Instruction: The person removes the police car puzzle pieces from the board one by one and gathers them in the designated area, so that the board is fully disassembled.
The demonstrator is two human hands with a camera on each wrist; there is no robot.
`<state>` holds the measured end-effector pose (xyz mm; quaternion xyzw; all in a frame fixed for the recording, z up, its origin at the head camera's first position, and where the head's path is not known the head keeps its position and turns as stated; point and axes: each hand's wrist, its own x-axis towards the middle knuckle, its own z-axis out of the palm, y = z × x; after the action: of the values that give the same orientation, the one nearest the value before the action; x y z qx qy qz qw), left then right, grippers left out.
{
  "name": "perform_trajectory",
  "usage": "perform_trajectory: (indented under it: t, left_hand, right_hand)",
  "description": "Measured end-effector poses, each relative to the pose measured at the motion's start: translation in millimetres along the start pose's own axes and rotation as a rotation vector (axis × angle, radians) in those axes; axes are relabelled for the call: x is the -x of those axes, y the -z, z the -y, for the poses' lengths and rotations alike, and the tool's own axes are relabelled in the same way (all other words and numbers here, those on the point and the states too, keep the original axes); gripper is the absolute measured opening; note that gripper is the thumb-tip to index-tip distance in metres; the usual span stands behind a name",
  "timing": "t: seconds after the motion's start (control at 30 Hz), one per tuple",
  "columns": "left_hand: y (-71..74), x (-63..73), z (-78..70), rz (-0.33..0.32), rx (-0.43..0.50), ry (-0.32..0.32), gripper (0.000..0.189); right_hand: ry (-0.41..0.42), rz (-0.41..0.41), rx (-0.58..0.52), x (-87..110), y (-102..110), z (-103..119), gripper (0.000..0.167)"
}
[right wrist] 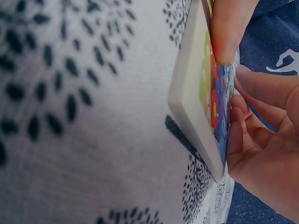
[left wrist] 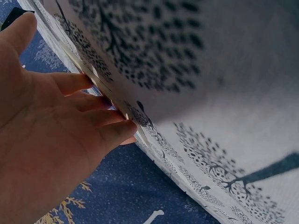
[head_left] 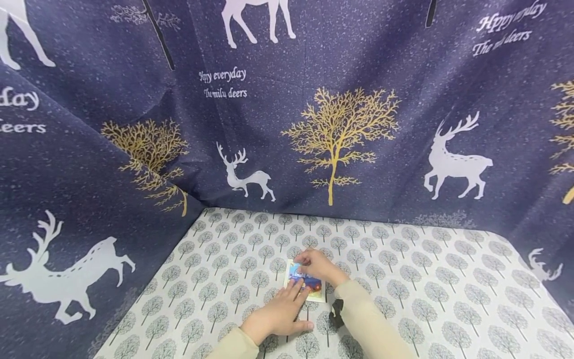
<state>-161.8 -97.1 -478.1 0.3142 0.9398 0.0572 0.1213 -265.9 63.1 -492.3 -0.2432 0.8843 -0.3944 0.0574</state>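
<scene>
A small thick board (head_left: pixel 317 295) with a pale border lies on the cloth, showing a bright cartoon picture of a blue vehicle. My left hand (head_left: pixel 281 310) rests flat with straight fingertips on its lower left part and the thumb spread aside. At the board's upper edge, my right hand (head_left: pixel 316 264) bends its fingers down over the picture, thumb and fingertips close together. The right wrist view shows the board's pale side (right wrist: pixel 189 112) and the right thumb (right wrist: pixel 264 86) right at the picture. I cannot tell whether a piece is between these fingertips.
A white cloth (head_left: pixel 215 294) printed with grey trees covers the table. Dark blue curtains (head_left: pixel 381 164) with white deer and golden trees hang behind and at the left. A small dark object (head_left: pixel 336 314) shows beside the right sleeve (head_left: pixel 369 319).
</scene>
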Motion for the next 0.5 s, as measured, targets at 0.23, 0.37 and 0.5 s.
perform_trajectory:
  t: [0.23, 0.37, 0.5]
  left_hand:
    - [0.1, -1.0, -0.5, 0.004, 0.001, 0.000, 0.087]
    - [2.1, -0.3, -1.7, 0.006, 0.011, 0.006, 0.087]
    - [3.4, -0.4, -2.0, 0.009, 0.011, 0.008, 0.086]
  right_hand:
    - [-0.040, 0.006, -0.018, 0.5, -0.4, 0.8, 0.022]
    - [-0.025, -0.004, -0.017, -0.4, -1.8, 0.2, 0.021]
    - [-0.024, -0.013, -0.010, -1.9, -3.8, -0.4, 0.023]
